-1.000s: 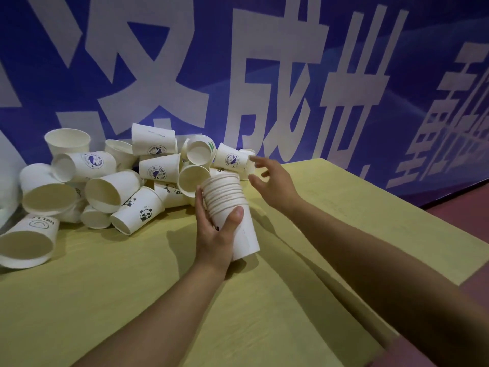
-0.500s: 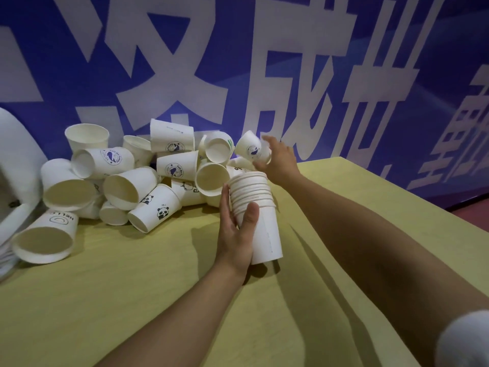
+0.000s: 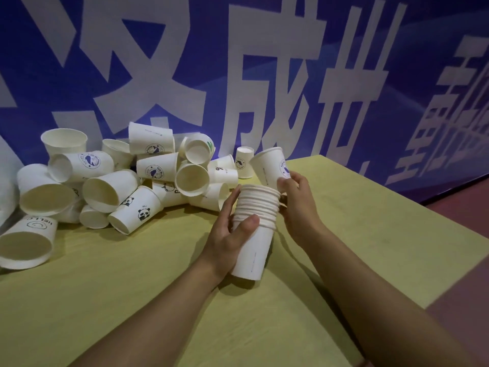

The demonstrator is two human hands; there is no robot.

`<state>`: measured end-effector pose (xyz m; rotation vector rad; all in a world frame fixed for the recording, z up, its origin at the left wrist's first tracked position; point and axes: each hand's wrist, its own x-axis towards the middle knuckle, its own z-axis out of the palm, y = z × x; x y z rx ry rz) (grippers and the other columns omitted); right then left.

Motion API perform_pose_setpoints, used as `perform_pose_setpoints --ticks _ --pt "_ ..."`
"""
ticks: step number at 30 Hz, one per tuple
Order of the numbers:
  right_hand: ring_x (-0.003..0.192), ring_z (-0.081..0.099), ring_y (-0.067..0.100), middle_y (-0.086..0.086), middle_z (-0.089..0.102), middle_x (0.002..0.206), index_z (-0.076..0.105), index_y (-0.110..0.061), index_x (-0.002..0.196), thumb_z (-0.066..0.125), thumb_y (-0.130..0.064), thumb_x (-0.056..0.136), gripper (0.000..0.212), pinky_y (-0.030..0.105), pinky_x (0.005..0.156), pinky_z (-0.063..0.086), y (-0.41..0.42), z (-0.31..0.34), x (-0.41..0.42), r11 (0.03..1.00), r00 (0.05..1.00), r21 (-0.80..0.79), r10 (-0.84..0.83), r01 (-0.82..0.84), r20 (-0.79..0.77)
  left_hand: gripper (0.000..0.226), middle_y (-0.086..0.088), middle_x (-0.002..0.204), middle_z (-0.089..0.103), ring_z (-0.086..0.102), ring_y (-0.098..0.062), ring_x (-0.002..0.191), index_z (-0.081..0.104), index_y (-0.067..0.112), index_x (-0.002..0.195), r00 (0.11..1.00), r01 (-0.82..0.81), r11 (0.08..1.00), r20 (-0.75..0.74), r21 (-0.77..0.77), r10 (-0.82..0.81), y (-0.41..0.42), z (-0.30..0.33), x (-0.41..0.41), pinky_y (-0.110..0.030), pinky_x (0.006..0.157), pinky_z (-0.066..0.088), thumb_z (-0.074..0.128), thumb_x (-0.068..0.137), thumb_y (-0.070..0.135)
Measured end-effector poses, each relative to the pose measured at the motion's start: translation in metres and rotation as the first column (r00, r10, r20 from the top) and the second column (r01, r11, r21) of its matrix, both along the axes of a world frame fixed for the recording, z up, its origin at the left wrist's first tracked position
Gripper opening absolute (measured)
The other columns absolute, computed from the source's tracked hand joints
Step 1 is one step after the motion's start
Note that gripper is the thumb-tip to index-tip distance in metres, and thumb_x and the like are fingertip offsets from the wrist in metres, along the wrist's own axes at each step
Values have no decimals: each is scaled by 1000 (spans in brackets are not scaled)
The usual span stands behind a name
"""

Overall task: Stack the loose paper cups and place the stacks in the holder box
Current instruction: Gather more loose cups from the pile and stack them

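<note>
My left hand (image 3: 229, 231) grips a stack of white paper cups (image 3: 255, 223), tilted slightly, its base just above the yellow-green table (image 3: 370, 221). My right hand (image 3: 296, 197) holds a single white cup (image 3: 270, 166) with a blue logo, upright, just behind and above the stack's rims. A heap of several loose white cups (image 3: 127, 178), some with panda or whale prints, lies at the table's back left. No holder box is in view.
A blue banner wall with large white characters (image 3: 264, 75) stands directly behind the table. The table's right edge drops to a reddish floor (image 3: 463, 287). One small cup (image 3: 243, 161) stands apart against the wall. A white object (image 3: 5, 192) shows at the far left edge.
My right hand reached to the heap, took one cup and brought it back over the stack. The left hand kept hold of the stack.
</note>
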<state>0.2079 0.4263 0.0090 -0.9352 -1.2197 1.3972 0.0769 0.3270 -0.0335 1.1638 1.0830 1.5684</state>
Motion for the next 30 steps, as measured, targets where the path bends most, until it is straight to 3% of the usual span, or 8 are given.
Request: perform_pose_setpoints --ticks 3,7,10,13,16,18,21,30 --pt "107 66 33 4 58 118 30 -40 142 58 -19 96 58 50 93 57 -12 0 1 999 996 22 35 -34 -83 83 -6 129 67 69 -33 108 44 46 144 997 77 996 -18 -42 -78 0 0 -1 -51 86 58 77 68 49" --pt "107 67 33 0 58 120 34 -49 141 57 -19 97 58 55 94 56 -15 0 3 986 991 108 130 -125 -36 80 -4 124 70 70 -31 104 44 46 143 989 143 988 -15 -57 -144 0 2 -2 -46 80 57 75 69 45" --pt "111 65 28 1 61 126 51 -41 132 53 -37 93 40 53 96 55 -16 -3 3 962 983 207 167 -180 78 76 -5 119 72 71 -29 98 46 48 140 987 161 985 -17 -56 -162 1 3 -2 -44 77 57 75 69 45" --pt "108 64 24 -1 65 119 60 -31 118 41 -57 93 41 48 95 55 -19 1 4 969 992 224 81 -102 100 80 -6 116 72 71 -29 95 44 45 143 985 174 983 2 -57 -174 1 2 -3 -42 74 57 75 69 44" --pt "95 63 16 -3 65 105 59 -24 106 48 -44 102 23 41 85 54 -14 0 8 971 997 240 -21 1 79 80 -8 119 71 70 -31 97 45 43 143 983 183 982 27 -49 -182 1 1 -3 -44 74 57 75 69 42" --pt "97 64 18 2 64 110 55 -35 112 58 -36 99 14 40 85 54 -11 -2 9 968 998 250 -17 2 57 77 -8 119 71 70 -31 95 47 44 141 981 191 981 35 -43 -190 1 1 -2 -44 73 57 75 69 41" --pt "103 64 22 5 62 107 53 -55 119 58 -35 96 31 41 90 56 -10 -2 9 951 997 308 5 -30 83 75 -8 117 72 70 -30 95 48 45 139 982 190 981 29 -41 -189 1 1 -3 -43 74 57 75 69 42" --pt "92 62 17 -5 64 96 62 -23 98 59 -24 96 4 31 78 53 -10 -4 12 945 993 327 -29 -11 115 77 -14 120 70 70 -35 93 47 44 141 990 127 991 71 -29 -125 1 -2 -4 -48 75 59 76 70 41"
